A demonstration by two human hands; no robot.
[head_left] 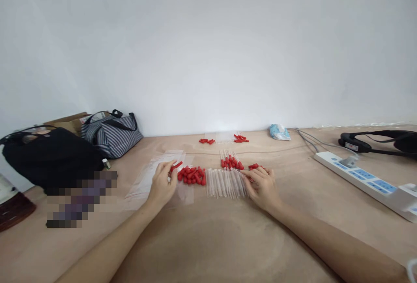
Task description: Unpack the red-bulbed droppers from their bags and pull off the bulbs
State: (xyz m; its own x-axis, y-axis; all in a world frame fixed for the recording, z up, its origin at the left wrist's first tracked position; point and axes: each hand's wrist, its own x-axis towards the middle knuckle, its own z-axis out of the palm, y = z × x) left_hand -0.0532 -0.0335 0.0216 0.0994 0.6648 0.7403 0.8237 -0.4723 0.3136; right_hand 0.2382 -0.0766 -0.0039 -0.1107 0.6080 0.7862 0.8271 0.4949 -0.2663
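My left hand (164, 183) pinches a red rubber dropper bulb (176, 166) between thumb and fingers, over clear plastic bags. Just right of it lies a pile of red bulbs (192, 175). A row of clear dropper tubes (224, 184) lies side by side in the middle. At the row's right end, my right hand (262, 185) is closed on a thin clear dropper tube (239, 171), its tip pointing left. Behind the row rest several droppers with red bulbs fitted (230, 161). More red bulbs (256, 167) show partly behind my right hand.
Clear plastic bags (146, 181) lie at left. Near the wall are more red bulbs (206, 141) and a blue-white packet (279, 132). A power strip (361, 178) with cables and a black headset (378, 141) sit right. Left stand a striped bag (114, 133) and a black bag (52, 159).
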